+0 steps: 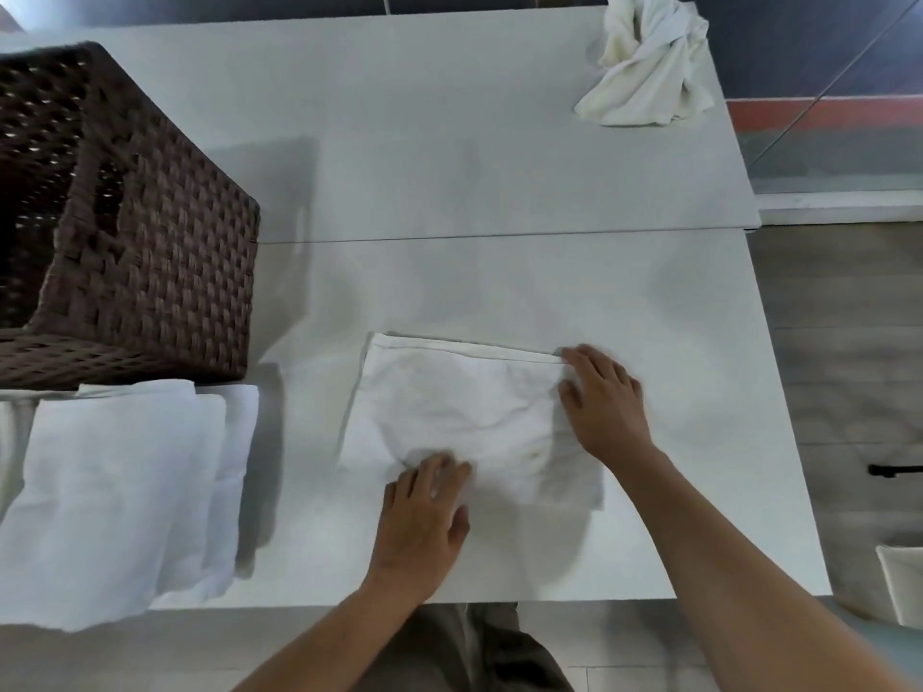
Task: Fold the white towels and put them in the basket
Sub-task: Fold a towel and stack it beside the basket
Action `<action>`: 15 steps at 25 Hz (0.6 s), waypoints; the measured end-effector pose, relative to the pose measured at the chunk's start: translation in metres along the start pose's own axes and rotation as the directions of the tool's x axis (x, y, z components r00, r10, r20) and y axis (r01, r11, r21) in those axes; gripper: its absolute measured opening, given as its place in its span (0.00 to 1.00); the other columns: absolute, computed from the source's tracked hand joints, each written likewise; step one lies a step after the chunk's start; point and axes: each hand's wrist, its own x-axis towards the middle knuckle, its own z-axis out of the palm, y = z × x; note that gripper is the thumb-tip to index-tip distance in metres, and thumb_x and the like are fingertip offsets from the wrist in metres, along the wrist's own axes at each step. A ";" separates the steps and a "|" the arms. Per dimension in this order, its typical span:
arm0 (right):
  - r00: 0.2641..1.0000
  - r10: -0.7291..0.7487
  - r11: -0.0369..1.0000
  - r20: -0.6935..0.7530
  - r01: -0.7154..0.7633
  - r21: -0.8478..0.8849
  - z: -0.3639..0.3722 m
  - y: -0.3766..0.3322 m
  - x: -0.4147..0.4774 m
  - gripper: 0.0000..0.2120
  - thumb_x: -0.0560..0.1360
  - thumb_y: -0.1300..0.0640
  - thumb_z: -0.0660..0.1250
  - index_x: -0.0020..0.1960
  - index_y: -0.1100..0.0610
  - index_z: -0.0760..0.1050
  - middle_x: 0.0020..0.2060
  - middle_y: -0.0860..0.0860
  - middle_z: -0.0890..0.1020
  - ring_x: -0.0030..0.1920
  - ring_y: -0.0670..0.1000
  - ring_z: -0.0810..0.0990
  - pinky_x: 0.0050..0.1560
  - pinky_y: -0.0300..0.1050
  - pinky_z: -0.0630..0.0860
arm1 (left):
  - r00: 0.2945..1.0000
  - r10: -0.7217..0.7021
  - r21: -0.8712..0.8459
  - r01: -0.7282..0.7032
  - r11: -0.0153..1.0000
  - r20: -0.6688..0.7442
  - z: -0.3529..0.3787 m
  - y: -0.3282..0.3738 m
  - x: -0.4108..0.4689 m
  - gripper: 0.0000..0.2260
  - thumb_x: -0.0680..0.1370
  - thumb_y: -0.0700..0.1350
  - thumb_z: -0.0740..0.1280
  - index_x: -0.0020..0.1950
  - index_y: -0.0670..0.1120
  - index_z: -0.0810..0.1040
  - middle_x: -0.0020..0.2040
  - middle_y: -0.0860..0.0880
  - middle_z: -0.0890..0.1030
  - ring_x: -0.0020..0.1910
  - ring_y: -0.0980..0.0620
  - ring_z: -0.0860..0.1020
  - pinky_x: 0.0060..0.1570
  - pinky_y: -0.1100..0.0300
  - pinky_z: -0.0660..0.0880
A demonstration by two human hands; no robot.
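A folded white towel lies flat on the white table in front of me. My left hand presses its near edge with fingers spread flat. My right hand rests on the towel's right edge, fingers laid over the far right corner. A dark brown woven basket stands at the left of the table. A stack of folded white towels lies just in front of the basket, overhanging the near table edge. A crumpled white towel sits at the far right corner.
A seam runs across the table between two tabletops. Past the right edge of the table lies wooden floor, with a pale bin low at the right. My trousers show under the near edge.
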 end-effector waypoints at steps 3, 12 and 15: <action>0.999 0.025 0.998 -0.024 -0.026 -0.049 0.001 0.005 -0.019 0.19 0.79 0.55 0.64 0.70 0.47 0.73 0.68 0.47 0.74 0.67 0.56 0.72 0.65 0.53 0.66 | 0.998 -0.040 0.092 0.045 0.995 -0.058 0.003 -0.005 0.001 0.23 0.79 0.52 0.62 0.74 0.55 0.67 0.75 0.51 0.68 0.72 0.47 0.68 0.70 0.51 0.66; 0.959 0.278 0.926 0.061 -0.284 0.247 0.018 -0.004 -0.108 0.22 0.74 0.51 0.72 0.66 0.50 0.71 0.50 0.52 0.75 0.49 0.59 0.76 0.52 0.52 0.73 | 0.977 -0.207 0.160 0.212 0.964 -0.052 -0.024 -0.020 0.042 0.26 0.79 0.51 0.63 0.77 0.59 0.63 0.80 0.43 0.57 0.74 0.37 0.63 0.71 0.43 0.64; 0.906 0.399 0.805 0.141 -0.420 0.418 0.016 -0.016 -0.122 0.22 0.74 0.50 0.73 0.65 0.48 0.68 0.49 0.51 0.77 0.48 0.57 0.78 0.49 0.50 0.73 | 0.964 -0.264 0.063 0.266 0.962 -0.031 -0.020 -0.005 0.021 0.27 0.80 0.51 0.62 0.78 0.57 0.59 0.74 0.45 0.64 0.67 0.41 0.69 0.65 0.48 0.69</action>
